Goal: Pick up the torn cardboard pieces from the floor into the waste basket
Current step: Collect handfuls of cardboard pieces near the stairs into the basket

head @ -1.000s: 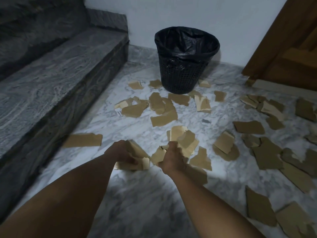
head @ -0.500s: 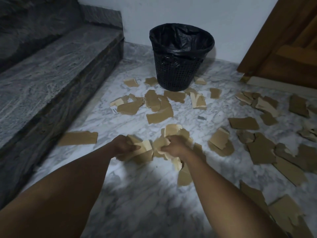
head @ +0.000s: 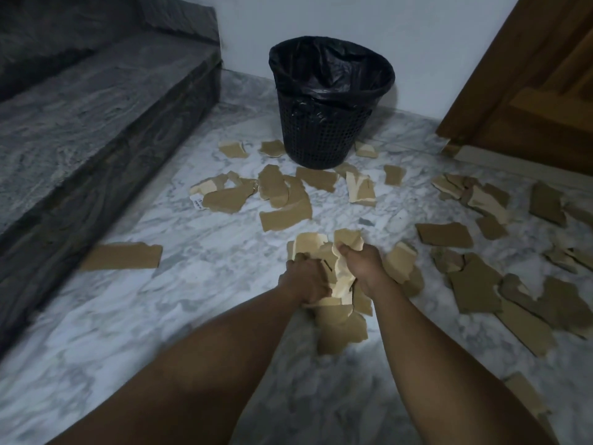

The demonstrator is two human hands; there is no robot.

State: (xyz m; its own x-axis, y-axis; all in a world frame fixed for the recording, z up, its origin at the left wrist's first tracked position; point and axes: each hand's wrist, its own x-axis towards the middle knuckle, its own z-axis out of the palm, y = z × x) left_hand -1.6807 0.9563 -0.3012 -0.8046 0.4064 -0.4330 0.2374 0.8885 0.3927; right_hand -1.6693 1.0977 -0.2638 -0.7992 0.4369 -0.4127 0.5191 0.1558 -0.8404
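Observation:
A bundle of torn brown cardboard pieces (head: 335,268) is pressed between my left hand (head: 305,279) and my right hand (head: 364,268), both closed on it, above the marble floor. More pieces hang below the hands (head: 340,326). The black mesh waste basket (head: 327,130) with a black liner stands ahead by the white wall, well beyond the hands. Several loose cardboard pieces lie scattered on the floor: a cluster before the basket (head: 285,203), one strip at the left (head: 122,256), many at the right (head: 475,284).
A dark granite stair step (head: 96,107) rises along the left side. A brown wooden door (head: 529,91) stands at the right back. The white wall (head: 417,43) closes the back. The marble floor (head: 192,316) lies bare at the near left.
My two hands have come together, gathering their separate pieces into one bundle and lifting it off the floor. The view has shifted a little toward the basket.

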